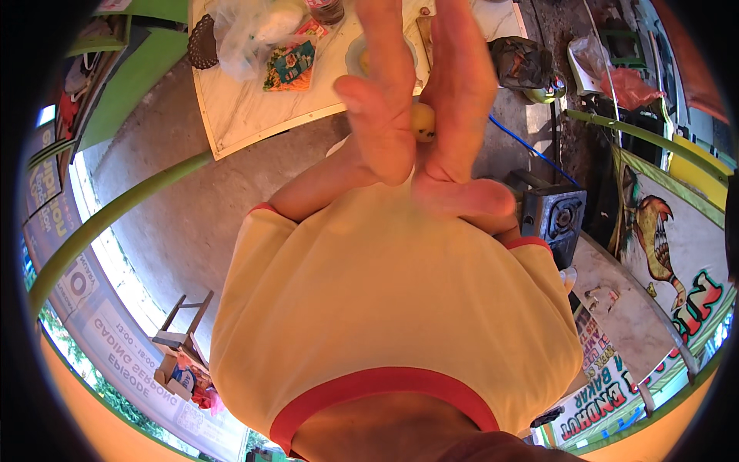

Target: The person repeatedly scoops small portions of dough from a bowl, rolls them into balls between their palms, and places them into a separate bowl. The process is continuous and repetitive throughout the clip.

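Note:
My left hand [382, 100] and my right hand [460, 108] are raised close in front of me, palms facing each other with the fingers stretched out. Between the two palms sits a small yellow ball [423, 122] with dark specks, perhaps dough. Both thumbs stick outward, away from it. Behind my hands, a pale bowl [353, 55] stands on the table and is partly hidden. Something yellow [365, 61] lies in that bowl.
The marble-patterned table [254, 115] carries clear plastic bags [242, 38], a colourful food packet [291, 65] and a jar [326, 11]. At its right are a black plastic bag [519, 63] and a blue hose [531, 146]. A gas stove [556, 219] stands nearer on the right.

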Demonstrator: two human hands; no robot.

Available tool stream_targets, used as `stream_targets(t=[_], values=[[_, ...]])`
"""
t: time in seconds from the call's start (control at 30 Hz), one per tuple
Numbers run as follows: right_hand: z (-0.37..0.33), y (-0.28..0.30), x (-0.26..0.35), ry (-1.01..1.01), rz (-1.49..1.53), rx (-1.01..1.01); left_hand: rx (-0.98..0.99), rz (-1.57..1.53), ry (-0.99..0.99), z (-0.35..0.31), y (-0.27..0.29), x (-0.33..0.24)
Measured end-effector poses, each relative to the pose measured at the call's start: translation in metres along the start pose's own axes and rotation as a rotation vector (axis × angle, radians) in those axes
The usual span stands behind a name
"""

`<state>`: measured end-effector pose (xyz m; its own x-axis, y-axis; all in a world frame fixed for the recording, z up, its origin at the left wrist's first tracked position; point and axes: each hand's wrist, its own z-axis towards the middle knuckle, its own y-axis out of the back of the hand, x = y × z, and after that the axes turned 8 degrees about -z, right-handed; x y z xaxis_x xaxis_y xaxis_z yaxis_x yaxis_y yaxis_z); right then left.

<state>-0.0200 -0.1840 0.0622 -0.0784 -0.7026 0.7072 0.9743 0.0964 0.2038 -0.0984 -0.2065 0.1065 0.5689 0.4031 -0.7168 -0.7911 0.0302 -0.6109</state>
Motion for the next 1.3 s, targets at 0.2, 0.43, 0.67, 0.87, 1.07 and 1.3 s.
stream_targets(t=[0.2, 0.43, 0.67, 0.87, 1.07, 1.3], values=[[0.008, 0.007, -0.014, -0.023, 0.013, -0.018, -0.074, 0.242, 0.031, 0.0, -0.022, -0.012], [0.019, 0.021, -0.011, -0.05, 0.027, -0.056, 0.205, 0.312, 0.054, 0.006, -0.012, -0.028], [0.007, 0.018, -0.008, -0.018, 0.017, -0.03, 0.215, 0.216, -0.068, 0.007, -0.002, 0.007], [0.003, 0.007, -0.011, -0.009, 0.02, -0.006, 0.105, 0.144, -0.296, 0.007, 0.003, 0.024], [0.015, 0.021, -0.009, -0.055, 0.06, -0.081, 0.145, 0.414, 0.009, 0.006, -0.003, -0.002], [0.009, 0.007, 0.004, -0.06, 0.096, -0.075, 0.174, 0.501, -0.072, 0.005, -0.009, -0.004]])
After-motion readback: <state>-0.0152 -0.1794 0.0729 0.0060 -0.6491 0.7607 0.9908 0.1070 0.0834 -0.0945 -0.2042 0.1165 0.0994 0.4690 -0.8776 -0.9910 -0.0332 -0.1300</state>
